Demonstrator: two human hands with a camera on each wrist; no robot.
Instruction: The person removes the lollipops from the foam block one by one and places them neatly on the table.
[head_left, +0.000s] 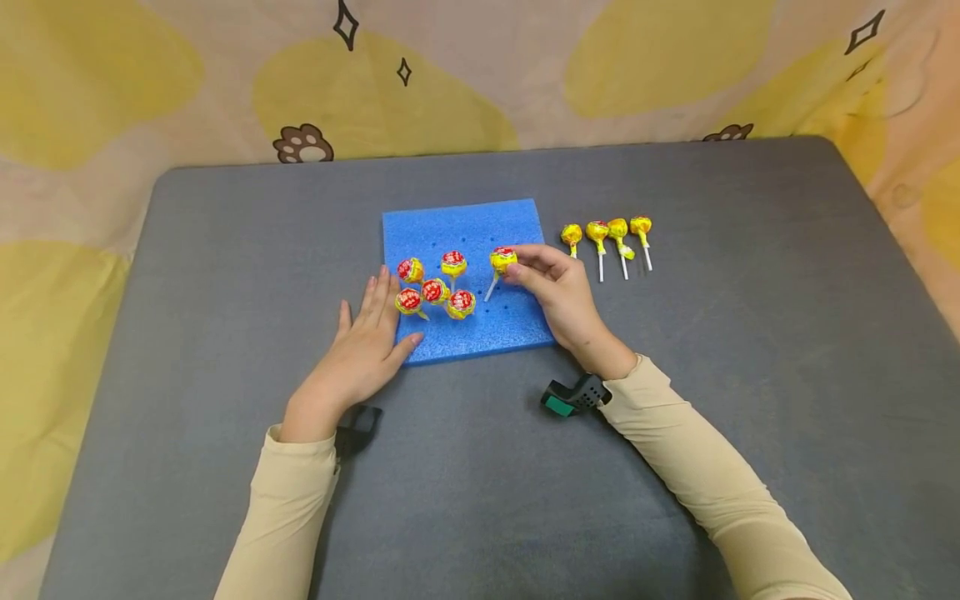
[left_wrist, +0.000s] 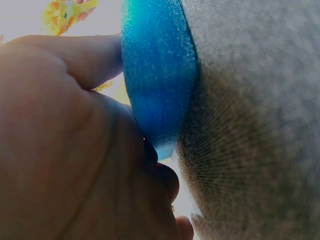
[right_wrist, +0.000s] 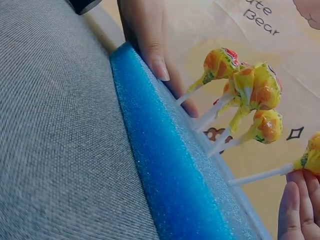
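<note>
Five lollipops (head_left: 435, 291) stand in the left half of the blue foam board (head_left: 498, 333); in the head view their heads mostly hide the sticks, while the right wrist view shows the white sticks (right_wrist: 209, 114) plainly. Over the board's right half, the right hand (head_left: 562, 300) pinches the held lollipop (head_left: 502, 260) at its head; whether its stick tip sits in a hole cannot be told. The left hand (head_left: 363, 354) lies flat along the board's left edge, fingers straight, thumb at the near corner. Right of the board lie four loose lollipops (head_left: 617, 229), the leftmost one's stick partly hidden by the right hand. The left wrist view gives the board's thick side, with a wrapper washed out by glare. Beyond the board, only the right wrist view shows writing (right_wrist: 261, 20) on the patterned cloth (right_wrist: 200, 30): "ute Bear", its start cut off. Lettering on the red wrapper labels is too small to read.
</note>
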